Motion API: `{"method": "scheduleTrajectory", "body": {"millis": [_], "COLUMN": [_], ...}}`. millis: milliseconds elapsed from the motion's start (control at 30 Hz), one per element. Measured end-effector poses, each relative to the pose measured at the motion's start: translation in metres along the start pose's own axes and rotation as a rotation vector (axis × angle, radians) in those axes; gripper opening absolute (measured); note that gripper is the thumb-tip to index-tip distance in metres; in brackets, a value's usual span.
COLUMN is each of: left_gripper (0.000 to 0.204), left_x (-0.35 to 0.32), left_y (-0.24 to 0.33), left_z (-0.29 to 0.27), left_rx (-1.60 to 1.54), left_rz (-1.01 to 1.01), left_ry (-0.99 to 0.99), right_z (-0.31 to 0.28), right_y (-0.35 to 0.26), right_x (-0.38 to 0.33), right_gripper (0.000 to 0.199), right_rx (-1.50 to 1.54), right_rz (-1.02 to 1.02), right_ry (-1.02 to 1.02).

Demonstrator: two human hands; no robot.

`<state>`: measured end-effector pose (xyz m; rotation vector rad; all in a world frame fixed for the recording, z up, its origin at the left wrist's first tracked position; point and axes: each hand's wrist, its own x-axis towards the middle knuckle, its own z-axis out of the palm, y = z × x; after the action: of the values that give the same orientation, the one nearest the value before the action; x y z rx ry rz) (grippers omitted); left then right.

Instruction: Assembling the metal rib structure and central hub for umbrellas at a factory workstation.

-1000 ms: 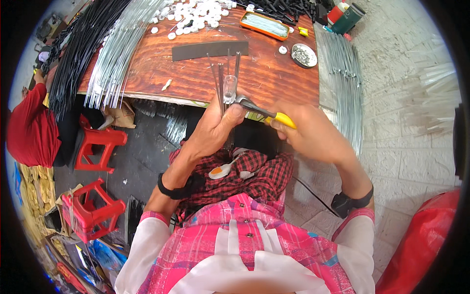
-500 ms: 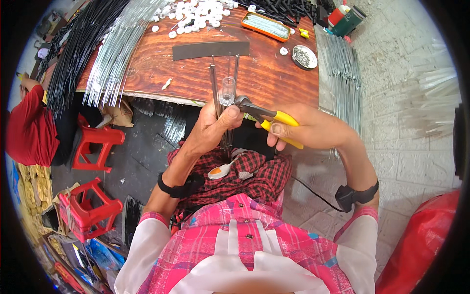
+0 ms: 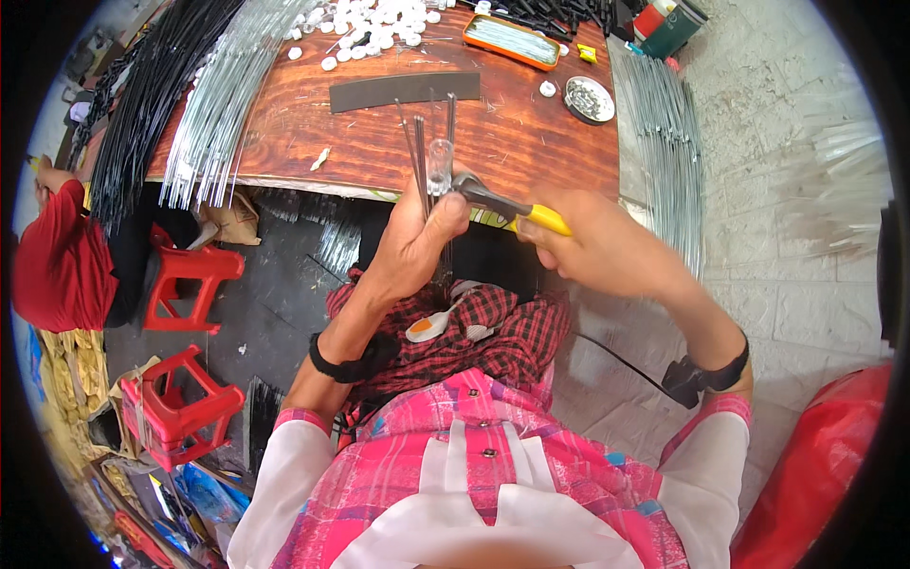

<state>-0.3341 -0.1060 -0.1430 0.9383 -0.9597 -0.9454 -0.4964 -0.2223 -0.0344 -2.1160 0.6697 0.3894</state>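
My left hand [image 3: 417, 242] is closed around a clear plastic tube-like piece [image 3: 439, 166] and several thin dark metal rods [image 3: 420, 152], all standing upright from the fist. The yellow-handled end-cutting pliers [image 3: 502, 203] are gripped in my right hand [image 3: 597, 242], its fingers wrapped round the handles. Their dark jaws touch or nearly touch the base of the clear piece, beside my left thumb; what lies between the jaws is too small to tell. Over my lap lies a red and black checked cloth [image 3: 512, 332], with a white spoon-shaped thing [image 3: 428, 326] on it.
Beyond my hands, the wooden table [image 3: 531, 142] bears a dark flat strip [image 3: 405, 92], white round caps [image 3: 384, 24], an orange-rimmed tray [image 3: 512, 43], a small round dish [image 3: 589, 100] and bundles of rods [image 3: 223, 104]. Red stools [image 3: 180, 408] and a person in red [image 3: 64, 256] are at left.
The pliers' handles, spread apart before, are now squeezed together in my right hand, which has turned and moved slightly right. The rods in my left hand have fanned out a little.
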Motion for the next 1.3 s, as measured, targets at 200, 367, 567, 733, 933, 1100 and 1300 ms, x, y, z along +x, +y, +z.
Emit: {"method": "scheduleTrajectory", "body": {"millis": [200,367,567,733,933,1100,1300], "left_gripper": [0.033,0.060,0.055,0.054,0.056,0.061,0.060], "left_x": [0.011,0.005,0.007,0.006,0.006,0.015,-0.005], "left_y": [-0.008,0.003,-0.001,-0.004,-0.011,-0.005,-0.027], "left_z": [-0.015,-0.018,-0.019,-0.015,-0.008,-0.015,-0.034], "left_rx": [-0.113,-0.233,-0.263,-0.193,-0.062,-0.212,-0.050], "left_rz": [-0.010,-0.031,-0.052,-0.035,-0.016,-0.018,-0.078], "left_ry": [0.012,-0.065,-0.107,-0.088,-0.048,-0.091,-0.016], "right_z": [0.050,0.018,-0.004,-0.008,-0.002,0.004,-0.004], "right_y": [0.014,0.025,0.011,0.006,0.006,0.020,0.071], "right_x": [0.026,0.020,0.002,-0.001,-0.004,0.008,0.027], "right_gripper": [0.013,0.023,0.019,0.021,0.023,0.024,0.032], "right_rx": [-0.323,0.209,-0.075,-0.169,-0.373,-0.313,-0.524], "right_rz": [-0.219,-0.301,-0.163,-0.201,-0.258,-0.237,-0.105], "right_ry": [0.706,0.192,0.162,0.197,0.369,0.394,0.703]}}
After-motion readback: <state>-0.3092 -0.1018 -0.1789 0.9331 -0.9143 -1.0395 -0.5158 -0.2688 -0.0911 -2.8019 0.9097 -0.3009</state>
